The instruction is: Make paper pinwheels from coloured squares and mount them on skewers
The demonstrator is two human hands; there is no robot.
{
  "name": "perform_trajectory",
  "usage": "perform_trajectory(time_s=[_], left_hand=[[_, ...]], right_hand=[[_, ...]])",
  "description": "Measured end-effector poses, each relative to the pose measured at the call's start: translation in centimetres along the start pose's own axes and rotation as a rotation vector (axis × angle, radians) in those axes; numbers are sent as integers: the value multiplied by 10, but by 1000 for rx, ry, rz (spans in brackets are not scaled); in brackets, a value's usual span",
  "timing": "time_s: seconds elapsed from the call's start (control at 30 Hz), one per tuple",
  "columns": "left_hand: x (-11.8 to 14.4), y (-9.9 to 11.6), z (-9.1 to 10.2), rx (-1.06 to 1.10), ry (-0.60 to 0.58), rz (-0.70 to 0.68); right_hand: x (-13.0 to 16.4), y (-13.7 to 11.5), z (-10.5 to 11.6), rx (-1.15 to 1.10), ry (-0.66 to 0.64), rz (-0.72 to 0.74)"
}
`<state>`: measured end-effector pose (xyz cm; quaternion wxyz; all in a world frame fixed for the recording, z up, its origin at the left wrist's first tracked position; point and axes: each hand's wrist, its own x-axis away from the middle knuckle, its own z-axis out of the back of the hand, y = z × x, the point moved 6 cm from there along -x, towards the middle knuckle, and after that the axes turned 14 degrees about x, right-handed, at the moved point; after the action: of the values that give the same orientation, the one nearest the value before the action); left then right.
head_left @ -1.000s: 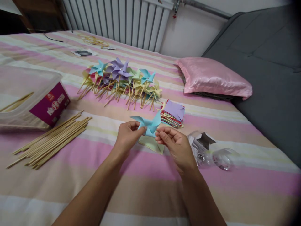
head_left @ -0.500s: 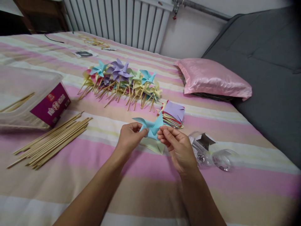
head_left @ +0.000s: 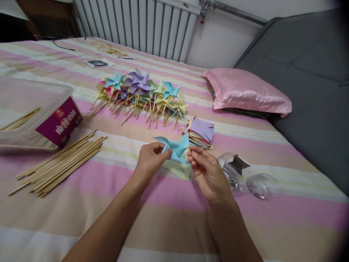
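Note:
Between thumb and fingers, my left hand holds a light-blue paper pinwheel with its blades curled up. My right hand is just right of it, thumb and fingertips pinched together; whatever they hold is too small to make out. Beneath the pinwheel lies a pale yellow-green paper square. A stack of coloured paper squares, purple on top, sits just beyond. To the right of my right hand are a small opened box and a clear plastic cup-like container.
Finished pinwheels on sticks lie in a heap farther back. Loose wooden sticks rest at the left beside a clear plastic tub. A pink pillow lies against the grey headboard. A radiator stands behind the bed.
My right hand has shifted slightly right, away from the pinwheel's edge. My left hand keeps the pinwheel in nearly the same place.

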<state>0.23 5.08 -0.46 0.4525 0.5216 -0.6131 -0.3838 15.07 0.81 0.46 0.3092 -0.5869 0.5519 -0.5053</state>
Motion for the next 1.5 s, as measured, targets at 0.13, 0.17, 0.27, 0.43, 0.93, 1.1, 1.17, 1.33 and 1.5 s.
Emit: perform_trajectory(time_s=[0.13,0.17,0.27,0.43,0.93,1.1,1.17,1.33,1.5], left_hand=[[-1,-1,0,3,3,-6],[-1,-1,0,2,2,-4],[-1,-2,0,1,0,4],[0,0,0,-4,3,-5],[-6,2,9,-30,42,-60],[-11,11,25,-48,139,-147],[-12,13,28,-48,160,-158],[-11,15,28,-34,169,-135],[-11,13,27,-29,149,-143]], right_hand=[[1,0,-1,38,-15,17],[1,0,-1,45,-21,20],[1,1,-2,49,-23,28],[2,-1,-1,34,0,37],[1,-4,7,326,93,139],[7,0,-2,908,-65,259],[7,8,-8,1076,-146,293],[-2,26,-15,1356,-127,302],[-3,29,-19,1486,-136,291]])
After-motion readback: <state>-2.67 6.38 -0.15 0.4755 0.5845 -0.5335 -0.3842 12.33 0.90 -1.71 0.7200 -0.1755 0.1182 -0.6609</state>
